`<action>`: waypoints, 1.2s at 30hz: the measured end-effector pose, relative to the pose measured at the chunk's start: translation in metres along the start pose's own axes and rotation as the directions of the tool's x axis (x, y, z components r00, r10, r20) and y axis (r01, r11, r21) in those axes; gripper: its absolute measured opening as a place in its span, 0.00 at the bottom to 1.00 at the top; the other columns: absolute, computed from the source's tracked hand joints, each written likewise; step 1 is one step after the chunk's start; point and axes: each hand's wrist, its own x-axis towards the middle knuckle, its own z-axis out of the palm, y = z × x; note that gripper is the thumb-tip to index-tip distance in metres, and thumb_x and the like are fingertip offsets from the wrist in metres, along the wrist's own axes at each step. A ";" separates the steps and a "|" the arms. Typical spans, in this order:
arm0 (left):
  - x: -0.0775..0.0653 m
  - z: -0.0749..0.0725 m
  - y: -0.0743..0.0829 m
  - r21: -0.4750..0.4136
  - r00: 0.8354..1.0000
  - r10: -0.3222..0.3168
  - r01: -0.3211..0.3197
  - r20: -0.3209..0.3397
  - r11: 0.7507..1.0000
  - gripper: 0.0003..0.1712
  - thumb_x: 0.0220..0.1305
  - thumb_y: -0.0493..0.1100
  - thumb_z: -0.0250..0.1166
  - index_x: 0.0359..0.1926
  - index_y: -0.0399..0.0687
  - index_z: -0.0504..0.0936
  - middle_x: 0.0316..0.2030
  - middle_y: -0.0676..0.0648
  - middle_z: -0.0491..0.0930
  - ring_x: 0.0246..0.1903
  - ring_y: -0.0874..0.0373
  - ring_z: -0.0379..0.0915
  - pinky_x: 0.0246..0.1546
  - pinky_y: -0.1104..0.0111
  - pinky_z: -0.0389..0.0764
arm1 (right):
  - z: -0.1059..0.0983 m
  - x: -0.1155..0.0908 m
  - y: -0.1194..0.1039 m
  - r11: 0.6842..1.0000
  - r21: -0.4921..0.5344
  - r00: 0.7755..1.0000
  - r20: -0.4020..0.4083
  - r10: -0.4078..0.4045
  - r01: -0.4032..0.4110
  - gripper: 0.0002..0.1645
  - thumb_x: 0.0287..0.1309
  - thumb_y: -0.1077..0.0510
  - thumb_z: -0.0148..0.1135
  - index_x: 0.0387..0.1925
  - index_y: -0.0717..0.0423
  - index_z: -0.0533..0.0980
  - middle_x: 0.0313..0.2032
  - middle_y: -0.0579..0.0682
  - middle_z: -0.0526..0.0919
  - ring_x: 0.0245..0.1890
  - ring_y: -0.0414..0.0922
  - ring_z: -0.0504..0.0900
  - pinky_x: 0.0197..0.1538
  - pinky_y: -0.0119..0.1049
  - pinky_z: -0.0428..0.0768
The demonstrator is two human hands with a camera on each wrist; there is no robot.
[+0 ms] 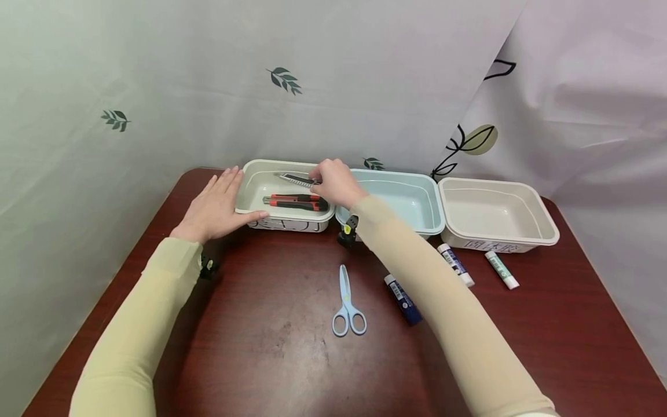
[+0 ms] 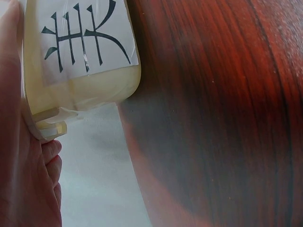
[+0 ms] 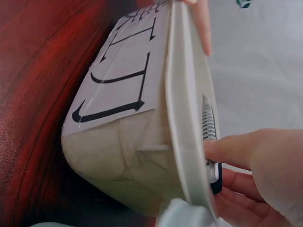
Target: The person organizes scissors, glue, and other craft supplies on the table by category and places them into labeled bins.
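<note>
the table [image 1: 250,359] carries a cream bin [image 1: 297,218] at 11 o'clock from the person; the left hand [image 1: 212,207] lies against its 9 o'clock end, fingers straight and thumb on the near rim, seemingly to steady it. the right hand [image 1: 337,182] pinches the grey knife [image 1: 294,179] inside by its 3 o'clock end, probably because the pointed tip, facing 9 o'clock, is safer left untouched.

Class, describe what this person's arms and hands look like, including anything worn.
The left hand and right hand are both bare, without gloves. The left sleeve is long, plain and pale yellow; the right sleeve looks creamier. Each wrist has a small black device, the right one marked with a yellow spot.
</note>
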 end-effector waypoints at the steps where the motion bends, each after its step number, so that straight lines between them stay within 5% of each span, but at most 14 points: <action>1: 0.000 0.000 0.000 0.000 1.000 0.001 -0.001 -0.001 1.000 0.68 0.60 0.80 0.57 0.78 0.30 0.49 0.77 0.31 0.48 0.77 0.40 0.41 0.77 0.51 0.38 | 0.001 0.002 -0.001 1.000 -0.010 1.000 0.006 0.009 -0.009 0.20 0.64 0.61 0.69 0.57 0.58 0.83 0.51 0.53 0.86 0.50 0.47 0.84 0.54 0.39 0.81; 9: 0.001 0.000 0.001 -0.006 1.000 0.001 -0.001 0.005 1.000 0.68 0.60 0.80 0.57 0.79 0.31 0.48 0.77 0.30 0.48 0.77 0.39 0.41 0.77 0.52 0.37 | 0.002 0.008 -0.004 0.999 -0.032 0.999 0.007 0.038 -0.038 0.23 0.66 0.57 0.67 0.61 0.59 0.81 0.57 0.53 0.84 0.59 0.49 0.80 0.62 0.39 0.77; 16: 0.002 0.000 0.002 -0.010 1.000 0.006 -0.006 0.005 1.000 0.68 0.61 0.79 0.57 0.79 0.30 0.48 0.77 0.30 0.48 0.77 0.39 0.41 0.77 0.50 0.38 | -0.010 0.003 -0.007 1.000 0.015 0.997 -0.076 -0.007 0.008 0.23 0.66 0.54 0.68 0.60 0.59 0.81 0.58 0.52 0.83 0.58 0.49 0.80 0.63 0.39 0.75; 29: 0.000 0.001 0.001 -0.015 1.000 -0.006 0.007 0.016 1.000 0.68 0.61 0.79 0.56 0.79 0.31 0.45 0.78 0.30 0.45 0.77 0.40 0.38 0.77 0.52 0.35 | -0.048 -0.027 -0.012 0.988 0.152 0.983 -0.181 0.015 0.013 0.27 0.65 0.44 0.69 0.62 0.50 0.81 0.59 0.46 0.83 0.62 0.42 0.78 0.61 0.33 0.75; 36: 0.001 0.001 0.001 -0.014 1.000 -0.003 0.003 0.015 1.000 0.68 0.61 0.79 0.56 0.79 0.31 0.45 0.78 0.31 0.45 0.77 0.40 0.38 0.77 0.52 0.35 | -0.062 -0.046 -0.008 0.977 0.208 0.971 -0.240 0.008 0.043 0.28 0.63 0.43 0.71 0.61 0.49 0.82 0.57 0.44 0.84 0.58 0.47 0.80 0.60 0.35 0.77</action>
